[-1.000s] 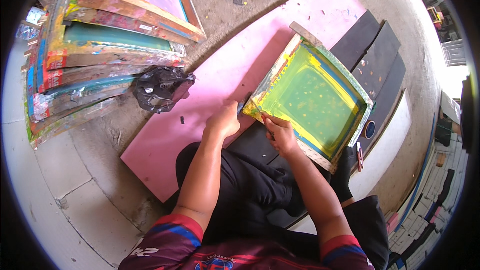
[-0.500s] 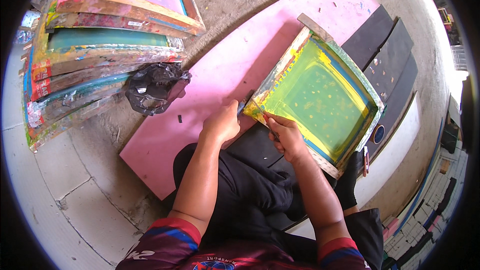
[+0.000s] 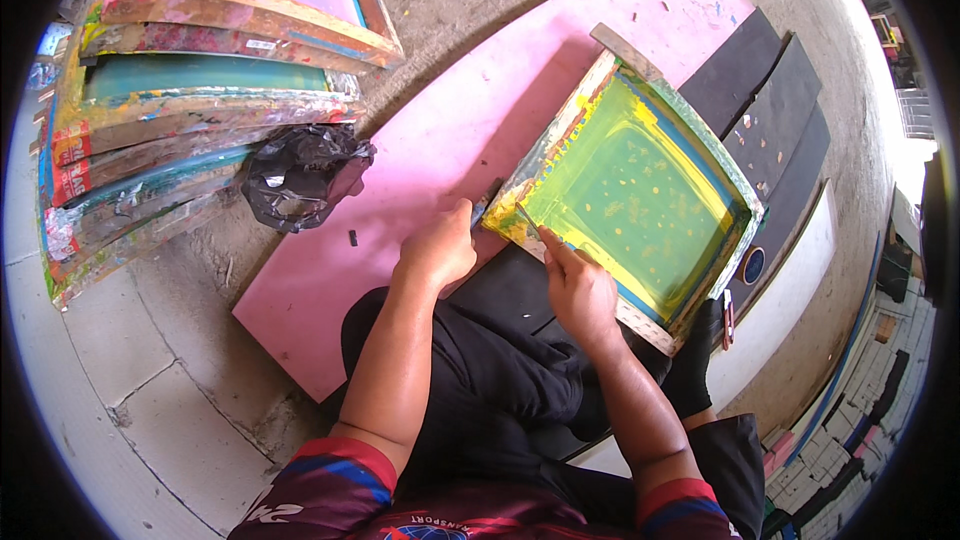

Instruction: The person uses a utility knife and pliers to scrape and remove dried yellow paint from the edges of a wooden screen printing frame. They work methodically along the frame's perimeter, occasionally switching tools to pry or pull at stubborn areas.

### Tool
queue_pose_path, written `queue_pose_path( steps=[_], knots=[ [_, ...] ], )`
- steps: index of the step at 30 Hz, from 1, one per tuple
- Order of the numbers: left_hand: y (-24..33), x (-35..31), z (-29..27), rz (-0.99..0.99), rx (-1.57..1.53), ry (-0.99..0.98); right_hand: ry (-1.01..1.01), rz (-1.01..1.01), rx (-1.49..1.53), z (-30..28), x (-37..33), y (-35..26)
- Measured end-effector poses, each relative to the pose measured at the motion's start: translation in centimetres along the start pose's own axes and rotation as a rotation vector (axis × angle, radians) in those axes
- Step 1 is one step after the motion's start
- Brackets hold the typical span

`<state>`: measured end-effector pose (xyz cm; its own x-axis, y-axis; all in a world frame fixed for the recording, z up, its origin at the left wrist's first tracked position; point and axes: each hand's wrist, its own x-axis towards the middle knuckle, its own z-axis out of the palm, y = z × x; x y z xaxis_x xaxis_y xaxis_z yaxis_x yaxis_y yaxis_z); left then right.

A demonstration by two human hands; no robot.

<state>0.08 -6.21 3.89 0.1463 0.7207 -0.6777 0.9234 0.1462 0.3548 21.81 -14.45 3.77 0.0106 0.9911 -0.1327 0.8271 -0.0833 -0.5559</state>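
A wooden screen-printing frame (image 3: 648,198) with yellow-green mesh lies tilted in front of me, its rim caked with paint. At its near left corner my left hand (image 3: 438,248) is closed in a fist. A dark, bluish end (image 3: 485,202) shows beyond its fingers, too little to name. My right hand (image 3: 580,285) is closed over the frame's near edge, index finger stretched forward along a thin metal tool (image 3: 527,215). The tool's tip reaches the inside of that corner; its handle is hidden in the palm.
A pink board (image 3: 400,180) lies under the frame, with dark sheets (image 3: 775,110) to the right. Several paint-stained frames (image 3: 210,120) are stacked at left beside a crumpled black plastic bag (image 3: 305,175). A tape roll (image 3: 752,266) and a red cutter (image 3: 728,320) lie right of the frame.
My right hand has turned and shifted slightly, its index finger now straighter along the tool and the handle covered. My left hand stays at the corner. The whole view has shifted slightly.
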Motion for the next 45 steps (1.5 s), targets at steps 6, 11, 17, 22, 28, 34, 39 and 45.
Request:
queue_pose_path(
  steps=[6, 11, 17, 22, 28, 34, 39, 45],
  knots=[
    [0.2, -0.3, 0.0, 0.016, 0.018, 0.014, 0.033, -0.015, -0.084, 0.2, -0.2, -1.2],
    [0.5, -0.7, 0.0, 0.029, 0.036, 0.039, -0.106, 0.062, -0.338, 0.0, -0.2, -3.9],
    [0.7, -0.7, 0.0, 0.055, 0.086, 0.049, -0.064, -0.004, -0.176, 1.2, -0.2, -1.7],
    [1.1, -1.0, -0.3, 0.033, 0.088, 0.051, -0.044, 0.132, 0.264, 1.2, 0.7, -1.1],
    [0.9, -0.8, 0.1, 0.048, 0.107, 0.066, -0.069, 0.139, 0.385, 1.8, 0.6, 0.3],
    [0.6, -0.7, 0.0, 0.037, 0.109, 0.04, -0.245, 0.258, 0.128, 0.3, 0.4, -2.4],
    [0.8, -0.7, -0.4, 0.039, 0.102, 0.027, -0.1, 0.212, 0.566, 3.2, 0.3, 1.3],
    [0.9, -0.7, -0.6, 0.03, 0.107, 0.008, -0.246, 0.101, -0.128, -0.3, 0.5, -1.5]
  ],
)
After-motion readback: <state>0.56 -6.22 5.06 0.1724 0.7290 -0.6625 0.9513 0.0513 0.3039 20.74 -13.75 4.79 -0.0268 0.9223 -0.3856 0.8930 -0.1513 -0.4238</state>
